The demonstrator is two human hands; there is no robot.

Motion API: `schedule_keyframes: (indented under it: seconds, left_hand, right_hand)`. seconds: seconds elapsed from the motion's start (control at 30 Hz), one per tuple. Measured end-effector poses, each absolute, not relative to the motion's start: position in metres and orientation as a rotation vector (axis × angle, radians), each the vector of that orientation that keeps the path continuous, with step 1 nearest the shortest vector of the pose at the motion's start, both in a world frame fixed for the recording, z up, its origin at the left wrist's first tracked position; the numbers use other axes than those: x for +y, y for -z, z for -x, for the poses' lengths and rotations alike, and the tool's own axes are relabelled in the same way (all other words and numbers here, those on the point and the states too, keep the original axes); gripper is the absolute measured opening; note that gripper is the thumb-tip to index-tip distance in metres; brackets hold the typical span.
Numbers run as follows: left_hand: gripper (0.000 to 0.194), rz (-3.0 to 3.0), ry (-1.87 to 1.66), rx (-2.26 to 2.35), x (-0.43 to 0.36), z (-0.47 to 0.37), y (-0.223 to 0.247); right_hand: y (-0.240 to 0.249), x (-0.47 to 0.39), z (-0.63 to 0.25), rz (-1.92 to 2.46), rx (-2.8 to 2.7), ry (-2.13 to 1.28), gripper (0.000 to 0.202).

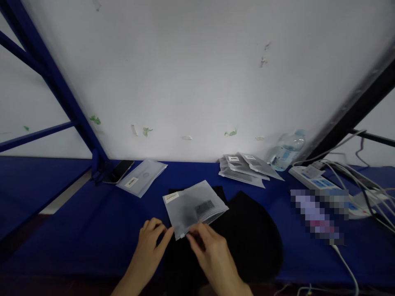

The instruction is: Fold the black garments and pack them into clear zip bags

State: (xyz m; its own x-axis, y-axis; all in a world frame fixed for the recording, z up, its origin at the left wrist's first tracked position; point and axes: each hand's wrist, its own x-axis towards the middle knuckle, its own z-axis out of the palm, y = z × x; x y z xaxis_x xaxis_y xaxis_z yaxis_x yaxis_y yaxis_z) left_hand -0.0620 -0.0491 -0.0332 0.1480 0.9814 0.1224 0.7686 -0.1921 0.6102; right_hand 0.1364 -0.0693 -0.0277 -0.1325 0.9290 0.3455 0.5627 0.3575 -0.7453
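Note:
A frosted zip bag with a white label and a dark printed patch lies tilted over black cloth on the blue table. Its slider edge faces me. My right hand pinches that edge beside the white slider, thumb and forefinger closed on it. My left hand is at the bag's lower left corner, fingers curled and apart from the thumb, whose tip is close to or touching the edge. Whatever is inside the bag shows only as a dark shape.
At the back left are a phone and a flat frosted bag. Several filled bags lie back right, near a water bottle. A power strip with cables and a blurred device are at right.

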Motion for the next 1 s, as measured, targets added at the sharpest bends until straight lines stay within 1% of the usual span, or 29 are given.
schedule_keyframes:
  seconds: [0.1, 0.23, 0.37, 0.53, 0.67, 0.83, 1.0]
  left_hand:
    - [0.030, -1.940, -0.761, 1.606, -0.047, 0.053, 0.033]
    - [0.022, -1.824, -0.846, 1.607, -0.041, 0.049, 0.034]
    - [0.025, -1.673, -0.862, 1.545, -0.038, 0.050, 0.028]
    - [0.029, -1.413, -0.918, 1.435, -0.036, 0.048, 0.020]
    - [0.030, -1.272, -0.975, 1.367, -0.036, 0.048, 0.019]
    - [0.031, -1.136, -1.010, 1.336, -0.041, 0.056, 0.010]
    - [0.028, -1.110, -1.002, 1.393, -0.046, 0.074, 0.008]
  right_hand:
    - [0.028, -0.073, -0.121, 1.282, -2.005, -0.404, 0.012]
    - [0.032, -0.070, -0.118, 1.305, -2.178, -0.211, 0.023]
    - [0.036, -0.065, -0.119, 1.308, -2.256, -0.047, 0.027]
    - [0.034, -0.061, -0.117, 1.209, -2.254, 0.093, 0.018]
    - [0.033, -0.059, -0.121, 1.130, -2.196, 0.206, 0.015]
    - [0.039, -0.054, -0.147, 1.109, -2.167, 0.315, 0.019]
    - [0.040, -0.051, -0.187, 1.224, -2.155, 0.327, 0.018]
